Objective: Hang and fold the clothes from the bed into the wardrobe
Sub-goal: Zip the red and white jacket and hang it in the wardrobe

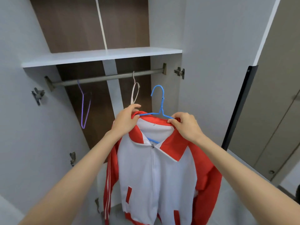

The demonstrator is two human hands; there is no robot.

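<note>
Far left: white wardrobe door (pixel 19 111) stands open, metal hinges (pixel 38 95) along its inner edge. The thin purple wire hanger (pixel 84 108) is hooked on the left part of the grey metal rail (pixel 107 77) and is bare. The white shelf board (pixel 100 56) sits just above the rail, w/ brown back panel behind. The pale pinkish wire hanger (pixel 135 91) is hooked right of centre on the rail, also bare, just beyond your L hand.

Your left hand (pixel 125 120) has fingers curled round the left shoulder of the red-and-white zip jacket (pixel 155 176), gripping cloth and hanger arm together. The jacket is near you, in front of the wardrobe opening, zipped, draped on the blue wire hanger (pixel 159 101), sleeves hanging down both sides. The blue hanger's hook is up but free: below the rail, near its right end, not touching.

Your right hand (pixel 186 125) pinches the red collar edge where the hanger's right arm goes under it, thumb & fingertips closed on the cloth.

Right: second white door (pixel 219 62) open, hinge near the rail end. Black vertical strip (pixel 238 108) beyond it.
</note>
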